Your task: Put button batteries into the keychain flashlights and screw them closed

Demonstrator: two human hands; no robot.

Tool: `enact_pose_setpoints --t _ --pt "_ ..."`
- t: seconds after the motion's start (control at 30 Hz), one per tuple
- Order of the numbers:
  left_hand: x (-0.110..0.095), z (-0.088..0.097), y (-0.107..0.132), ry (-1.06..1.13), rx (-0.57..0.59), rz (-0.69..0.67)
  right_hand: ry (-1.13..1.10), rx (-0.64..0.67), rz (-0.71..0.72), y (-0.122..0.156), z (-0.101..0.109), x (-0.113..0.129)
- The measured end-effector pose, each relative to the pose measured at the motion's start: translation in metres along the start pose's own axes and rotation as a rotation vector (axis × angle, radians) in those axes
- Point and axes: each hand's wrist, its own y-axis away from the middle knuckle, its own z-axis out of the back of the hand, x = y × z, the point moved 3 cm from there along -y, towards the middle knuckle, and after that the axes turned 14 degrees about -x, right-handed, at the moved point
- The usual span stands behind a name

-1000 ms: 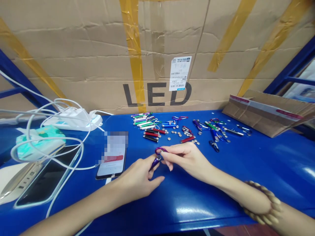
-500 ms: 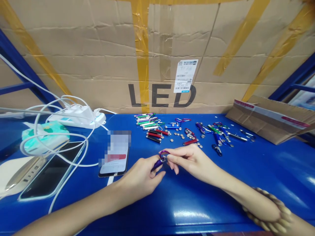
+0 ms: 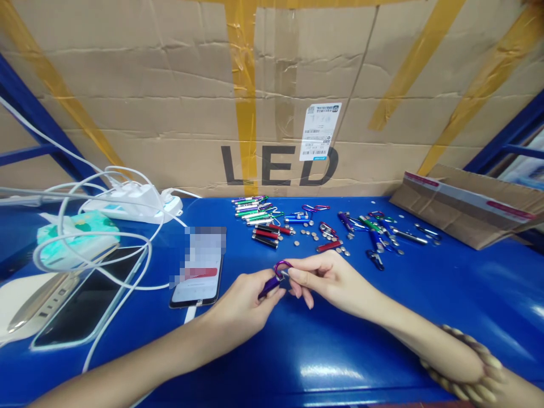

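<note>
My left hand (image 3: 250, 300) is closed around a small purple metal flashlight (image 3: 269, 287), its end pointing up and right. A purple carabiner (image 3: 280, 265) stands at that end, curving between my two hands. My right hand (image 3: 325, 277) pinches the carabiner between thumb and forefinger, with its other fingers curled below. Whether the carabiner is fully linked to the flashlight is too small to tell. Beyond my hands lie a red flashlight tube (image 3: 329, 246) and several button cells (image 3: 314, 236).
Finished-looking flashlights (image 3: 255, 211) lie in a row at the back, with a mixed pile (image 3: 378, 232) to the right. A phone (image 3: 199, 272), tangled white cables (image 3: 106, 235) and a power strip (image 3: 140, 204) occupy the left. An open cardboard box (image 3: 467, 207) stands at right.
My left hand has shifted slightly, and more of the purple flashlight shows between its fingers. My right hand keeps its pinch on the carabiner, nearly in the same place.
</note>
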Motion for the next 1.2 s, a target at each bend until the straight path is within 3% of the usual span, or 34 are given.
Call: enact_pose_setpoints --t 0.43,0.67,0.8,0.93,1.07,1.2 --pt "-0.002 0.004 -0.002 0.153 -0.070 0.056 -0.049 0.022 -0.050 0.005 -0.001 0.006" --pt "0.004 0.009 -0.008 0.096 -0.086 0.070 -0.021 -0.009 -0.023 0.004 0.000 0.004" --pt "0.002 0.017 -0.011 0.133 -0.069 0.079 -0.014 -0.111 0.013 -0.003 0.009 0.003" --pt "0.005 0.031 -0.019 0.195 -0.108 0.107 0.026 -0.322 0.162 -0.010 0.030 0.010" --pt "0.007 0.044 -0.035 0.127 -0.176 0.059 0.130 -0.490 0.290 -0.013 0.050 0.014" --pt "0.004 0.054 -0.060 0.038 -0.158 0.086 0.215 -0.552 0.329 -0.017 0.063 0.010"
